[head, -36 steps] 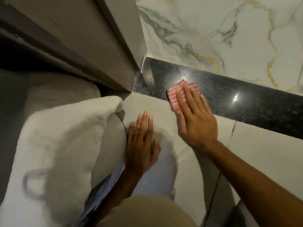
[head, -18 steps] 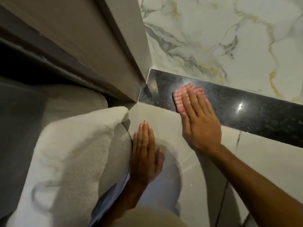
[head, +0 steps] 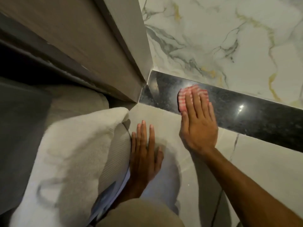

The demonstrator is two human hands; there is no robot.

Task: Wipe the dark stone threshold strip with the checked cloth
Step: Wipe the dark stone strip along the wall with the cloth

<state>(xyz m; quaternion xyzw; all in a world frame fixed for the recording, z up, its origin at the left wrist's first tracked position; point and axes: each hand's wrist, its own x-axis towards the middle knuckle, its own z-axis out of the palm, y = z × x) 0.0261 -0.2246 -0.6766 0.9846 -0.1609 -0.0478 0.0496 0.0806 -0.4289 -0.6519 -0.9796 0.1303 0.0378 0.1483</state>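
The dark speckled stone threshold strip (head: pixel 246 115) runs from the door frame's foot across to the right edge. A folded red-and-white checked cloth (head: pixel 182 99) lies on the strip's left part. My right hand (head: pixel 199 125) lies flat on the cloth with its fingers pressing it onto the stone; most of the cloth is hidden under the fingers. My left hand (head: pixel 144 154) rests flat on the beige floor tile, fingers spread, holding nothing.
A grey door frame (head: pixel 114 51) stands at the strip's left end. Beyond the strip lies marble tile (head: pixel 221 38) with grey and gold veins. A fluffy white mat (head: pixel 68 158) lies at the left of my left hand. My knee (head: pixel 139 213) is at the bottom.
My right hand and the cloth have shifted slightly right along the strip. My left hand has stayed flat on the tile. The view has shifted a little.
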